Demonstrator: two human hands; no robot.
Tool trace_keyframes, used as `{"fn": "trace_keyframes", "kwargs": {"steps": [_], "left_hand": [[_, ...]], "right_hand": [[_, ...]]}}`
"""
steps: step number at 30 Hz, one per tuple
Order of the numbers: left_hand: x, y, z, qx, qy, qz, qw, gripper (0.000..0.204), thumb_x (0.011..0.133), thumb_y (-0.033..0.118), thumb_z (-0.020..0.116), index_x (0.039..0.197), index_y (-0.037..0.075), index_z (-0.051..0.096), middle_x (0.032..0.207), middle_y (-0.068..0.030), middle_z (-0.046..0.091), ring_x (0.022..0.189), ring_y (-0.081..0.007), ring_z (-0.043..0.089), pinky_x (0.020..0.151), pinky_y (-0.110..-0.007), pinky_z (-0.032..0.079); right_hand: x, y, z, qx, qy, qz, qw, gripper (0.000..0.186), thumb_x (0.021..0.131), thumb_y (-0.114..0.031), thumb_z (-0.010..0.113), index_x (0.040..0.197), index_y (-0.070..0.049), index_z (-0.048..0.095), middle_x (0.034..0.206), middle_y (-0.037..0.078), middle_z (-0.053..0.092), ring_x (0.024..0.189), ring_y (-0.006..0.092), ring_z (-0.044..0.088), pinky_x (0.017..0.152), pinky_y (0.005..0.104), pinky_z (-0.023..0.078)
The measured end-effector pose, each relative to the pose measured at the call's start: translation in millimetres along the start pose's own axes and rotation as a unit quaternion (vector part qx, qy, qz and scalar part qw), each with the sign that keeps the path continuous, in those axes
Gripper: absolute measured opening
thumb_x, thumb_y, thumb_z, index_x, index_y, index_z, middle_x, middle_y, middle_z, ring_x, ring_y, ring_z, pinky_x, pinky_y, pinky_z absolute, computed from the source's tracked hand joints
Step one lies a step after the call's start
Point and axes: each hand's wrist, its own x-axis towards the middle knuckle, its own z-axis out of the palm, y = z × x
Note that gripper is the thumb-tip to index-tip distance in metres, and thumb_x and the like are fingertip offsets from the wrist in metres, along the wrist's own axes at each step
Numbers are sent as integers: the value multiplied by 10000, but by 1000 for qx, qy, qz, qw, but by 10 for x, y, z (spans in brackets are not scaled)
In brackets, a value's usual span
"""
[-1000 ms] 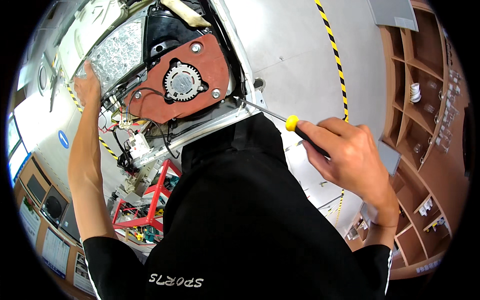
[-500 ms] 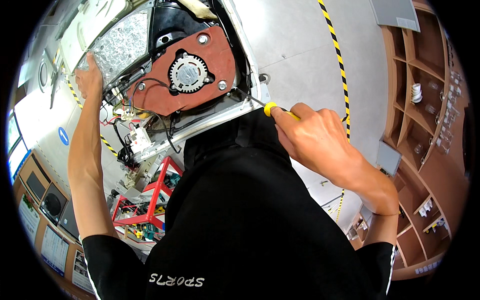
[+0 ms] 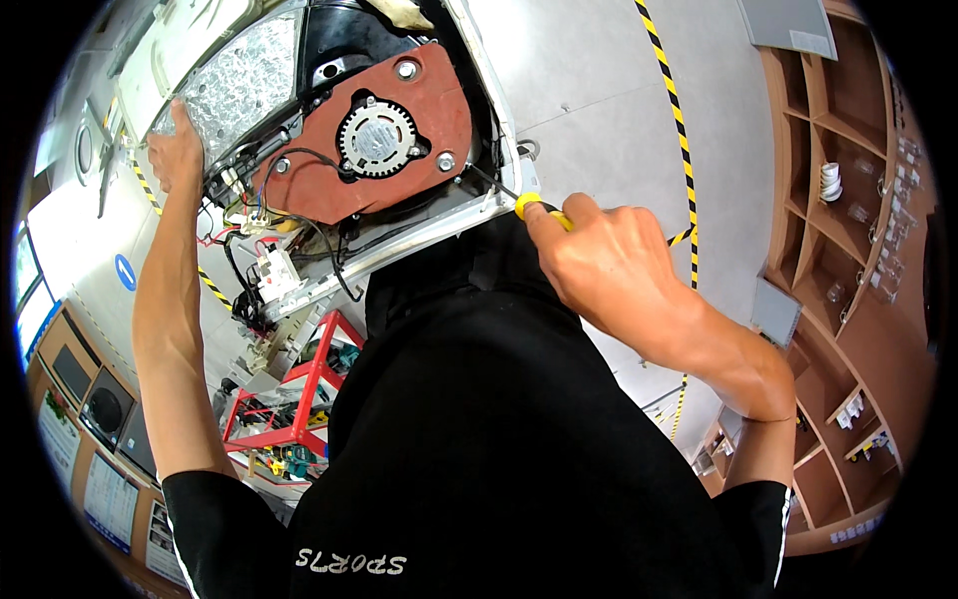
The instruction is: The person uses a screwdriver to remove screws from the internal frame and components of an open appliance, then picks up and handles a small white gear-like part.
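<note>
In my right hand (image 3: 614, 255) is a screwdriver (image 3: 524, 205) with a yellow and black handle. Its metal shaft slants up and left into the opened white-framed appliance (image 3: 419, 240), and the tip sits by the lower right corner of a reddish-brown plate (image 3: 329, 190). Bolts hold that plate, and a round, toothed metal part (image 3: 379, 142) shows at its middle. My left hand (image 3: 178, 155) is closed against the appliance's left edge, beside a silvery, crinkled panel (image 3: 244, 75). One finger points up along it; the others are partly hidden.
Loose wires and a white connector block (image 3: 274, 272) hang at the appliance's near left corner. Below stands a red metal frame (image 3: 314, 384) holding parts. Wooden shelves (image 3: 848, 130) line the right side. Black-and-yellow tape (image 3: 682, 120) runs along the grey floor.
My right hand and the screwdriver have shifted slightly left and up, and the shaft reaches a little further in beside the plate. My left hand stays at the edge.
</note>
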Motion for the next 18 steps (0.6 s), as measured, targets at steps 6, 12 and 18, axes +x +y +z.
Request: {"fn": "trace_keyframes", "kwargs": {"steps": [6,12,18], "left_hand": [[37,-20,25,2,-2,5,1000,1019,820,800,397,1468,17,335,1506,-218,354,1370,-396,366,1090,-562,287],[10,-10,27,-9,3,-2,1000,1026,812,808,403,1470,24,333,1505,-221,351,1370,-400,360,1095,-565,272],[1,14,12,-4,-2,-11,1000,1029,807,813,403,1468,27,337,1508,-220,344,1376,-396,351,1097,-562,267]], "right_hand": [[90,-230,37,-64,2,-68,996,180,690,-68,642,844,22,612,672,98,487,526,189,564,399,307,403],[90,-384,31,-155,-49,-148,976,119,663,-97,639,690,18,635,695,115,517,595,169,499,450,265,338],[69,-470,71,-249,-7,-196,948,178,661,-113,628,718,55,629,726,173,566,557,155,448,442,250,318]]}}
